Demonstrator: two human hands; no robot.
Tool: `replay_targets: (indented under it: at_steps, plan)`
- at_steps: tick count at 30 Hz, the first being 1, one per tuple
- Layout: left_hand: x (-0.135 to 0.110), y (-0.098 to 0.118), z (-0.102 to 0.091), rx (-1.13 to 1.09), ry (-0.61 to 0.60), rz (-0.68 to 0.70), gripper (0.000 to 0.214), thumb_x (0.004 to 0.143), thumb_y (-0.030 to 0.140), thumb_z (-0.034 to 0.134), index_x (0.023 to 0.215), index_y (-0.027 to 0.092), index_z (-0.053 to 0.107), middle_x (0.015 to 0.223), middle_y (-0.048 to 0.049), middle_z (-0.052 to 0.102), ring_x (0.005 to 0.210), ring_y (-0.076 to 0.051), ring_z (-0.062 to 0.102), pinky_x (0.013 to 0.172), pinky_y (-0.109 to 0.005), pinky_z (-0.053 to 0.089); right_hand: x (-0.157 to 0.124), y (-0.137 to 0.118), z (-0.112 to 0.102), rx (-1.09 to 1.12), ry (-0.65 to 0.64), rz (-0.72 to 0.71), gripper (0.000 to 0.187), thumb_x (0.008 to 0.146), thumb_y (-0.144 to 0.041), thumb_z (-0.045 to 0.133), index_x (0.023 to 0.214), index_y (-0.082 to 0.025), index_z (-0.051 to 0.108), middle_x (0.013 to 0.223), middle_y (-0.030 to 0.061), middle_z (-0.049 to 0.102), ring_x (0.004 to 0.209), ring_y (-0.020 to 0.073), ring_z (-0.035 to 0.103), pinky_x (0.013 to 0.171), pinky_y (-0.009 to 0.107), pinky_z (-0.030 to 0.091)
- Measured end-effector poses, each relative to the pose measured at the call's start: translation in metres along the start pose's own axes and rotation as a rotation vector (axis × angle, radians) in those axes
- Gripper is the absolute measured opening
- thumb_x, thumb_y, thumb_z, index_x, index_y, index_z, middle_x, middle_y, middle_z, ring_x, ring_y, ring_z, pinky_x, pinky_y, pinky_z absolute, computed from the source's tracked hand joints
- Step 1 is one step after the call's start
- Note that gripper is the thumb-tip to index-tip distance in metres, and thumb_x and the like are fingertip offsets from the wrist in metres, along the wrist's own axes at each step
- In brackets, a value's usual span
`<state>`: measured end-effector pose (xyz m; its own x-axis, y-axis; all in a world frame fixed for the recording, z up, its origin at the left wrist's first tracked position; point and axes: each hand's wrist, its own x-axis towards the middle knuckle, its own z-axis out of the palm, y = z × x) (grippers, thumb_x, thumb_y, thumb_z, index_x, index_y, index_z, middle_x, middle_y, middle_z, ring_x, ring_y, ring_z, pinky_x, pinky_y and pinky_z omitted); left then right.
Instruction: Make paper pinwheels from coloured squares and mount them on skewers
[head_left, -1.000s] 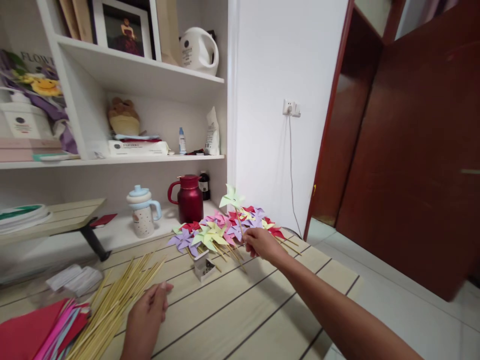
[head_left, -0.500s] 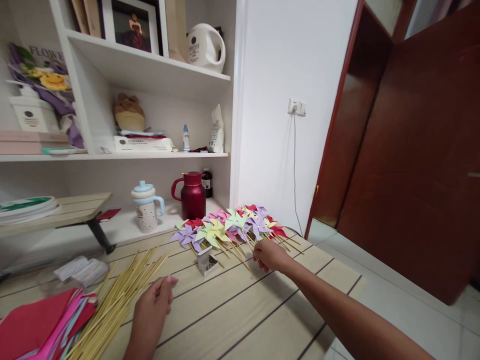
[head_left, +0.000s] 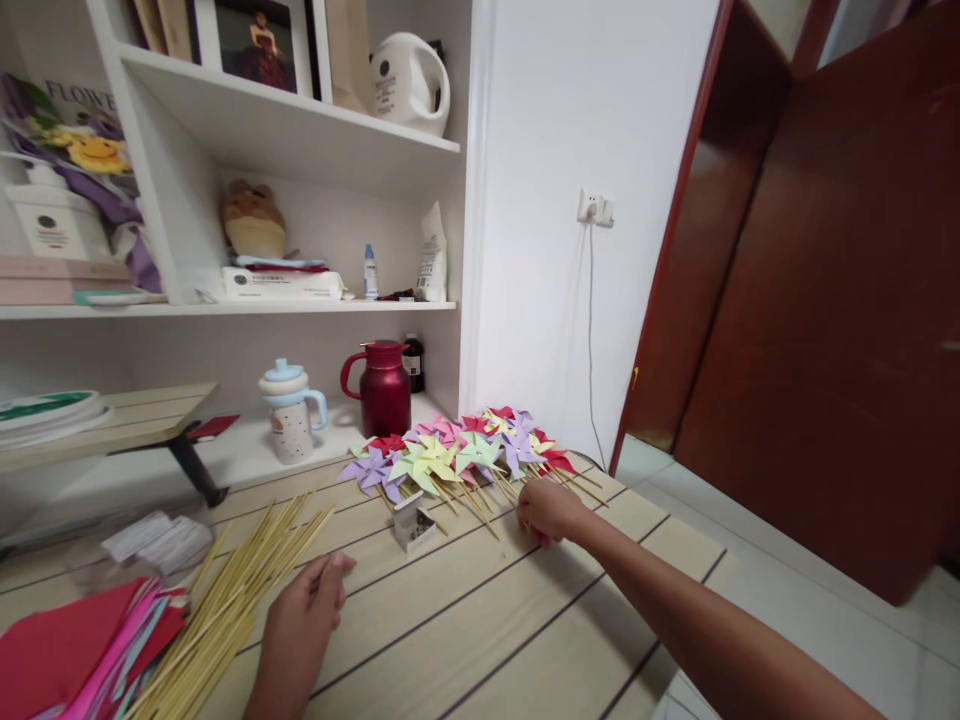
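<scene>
My right hand (head_left: 550,512) is closed at the stick end of a pale green paper pinwheel (head_left: 477,451), which lies on a pile of pinwheels. Purple, yellow, pink and red pinwheels (head_left: 431,458) are heaped there, their thin wooden sticks pointing toward me. My left hand (head_left: 304,612) rests by the table's near side, its fingers curled in and nothing visible in them. Beside it lies a bundle of thin wooden sticks (head_left: 225,610). Between the hands stands a small open box (head_left: 412,526) with tiny metal pieces inside.
Coloured paper sheets (head_left: 67,640) lie at the lower left, near a clear container (head_left: 142,540). A spotted cup (head_left: 291,420) and a red thermos jug (head_left: 384,390) stand behind the wooden table (head_left: 450,630). White shelves (head_left: 300,310) rise at the back; a plugged-in cord (head_left: 590,330) hangs on the wall.
The pale green pinwheel has come down onto the pile. My right hand has shifted slightly to the right and lower. My left hand has hardly moved.
</scene>
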<state>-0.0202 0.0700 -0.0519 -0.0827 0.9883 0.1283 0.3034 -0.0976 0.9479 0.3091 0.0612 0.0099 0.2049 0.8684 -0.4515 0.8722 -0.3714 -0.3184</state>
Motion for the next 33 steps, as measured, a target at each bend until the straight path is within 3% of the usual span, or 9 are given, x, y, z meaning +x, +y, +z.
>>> replay_targets:
  at_steps: [25, 30, 33]
  plan:
    - [0.001, -0.004, 0.0, 0.018, -0.027, -0.001, 0.067, 0.062, 0.077, 0.052, 0.082, 0.016, 0.07, 0.055, 0.0022, 0.052, 0.052, -0.018, 0.048, 0.052, -0.031, 0.04, 0.03, 0.022, 0.01, 0.141, 0.004, -0.076, 0.031, 0.094, -0.032, 0.058, 0.122, -0.017, 0.058, 0.122, 0.0092, 0.061, 0.101, 0.0226, 0.064, 0.085, 0.043, 0.055]
    - [0.004, -0.008, 0.0, 0.033, -0.029, 0.003, 0.066, 0.064, 0.076, 0.052, 0.083, 0.016, 0.071, 0.056, 0.0014, 0.054, 0.055, -0.019, 0.05, 0.054, -0.031, 0.041, 0.026, 0.019, 0.009, 0.147, 0.067, -0.091, 0.031, 0.094, -0.032, 0.059, 0.122, -0.016, 0.057, 0.121, 0.0089, 0.061, 0.099, 0.0217, 0.064, 0.083, 0.042, 0.056]
    - [0.005, -0.009, 0.0, 0.034, -0.039, 0.005, 0.062, 0.068, 0.074, 0.052, 0.083, 0.016, 0.071, 0.056, 0.0023, 0.053, 0.053, -0.018, 0.048, 0.054, -0.03, 0.04, 0.018, 0.017, 0.006, 0.137, 0.183, -0.112, 0.025, 0.096, -0.034, 0.055, 0.11, -0.015, 0.062, 0.1, 0.0067, 0.068, 0.083, 0.0184, 0.067, 0.073, 0.035, 0.055]
